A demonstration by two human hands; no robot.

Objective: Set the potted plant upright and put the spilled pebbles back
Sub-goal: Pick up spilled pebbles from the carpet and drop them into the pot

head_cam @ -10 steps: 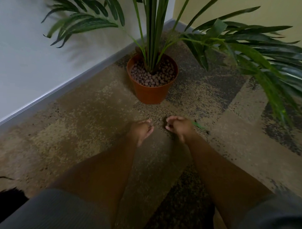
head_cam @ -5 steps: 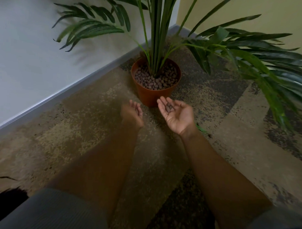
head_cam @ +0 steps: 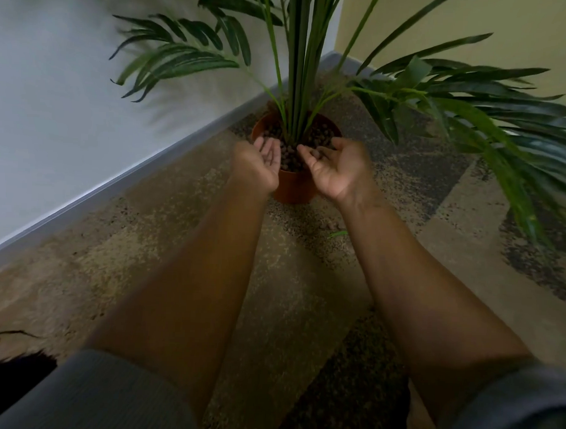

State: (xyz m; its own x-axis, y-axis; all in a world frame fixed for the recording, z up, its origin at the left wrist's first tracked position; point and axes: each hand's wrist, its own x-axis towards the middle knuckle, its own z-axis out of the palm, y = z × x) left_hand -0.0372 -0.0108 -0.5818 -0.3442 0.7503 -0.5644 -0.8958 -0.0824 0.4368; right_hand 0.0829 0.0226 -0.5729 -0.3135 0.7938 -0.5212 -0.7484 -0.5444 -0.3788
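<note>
An orange pot (head_cam: 292, 189) stands upright on the carpet in the room's corner, holding a tall green palm plant (head_cam: 301, 70) and filled with brown pebbles (head_cam: 288, 155). My left hand (head_cam: 261, 162) is cupped over the pot's left rim, palm turned inward; whether it holds pebbles is hidden. My right hand (head_cam: 338, 168) is cupped palm up over the pot's right rim with a few dark pebbles (head_cam: 317, 154) lying on its fingers. Both hands hide the pot's front rim.
A white wall with a grey baseboard (head_cam: 116, 186) runs along the left; a yellow wall (head_cam: 474, 25) stands behind. Long fronds (head_cam: 502, 132) spread low to the right. A small green leaf scrap (head_cam: 337, 233) lies on the patterned carpet (head_cam: 305, 279) before the pot.
Both hands rose from the carpet in front of the pot, the right one turned palm up with pebbles, and now reach over the pot's rim. The view moved closer to the plant.
</note>
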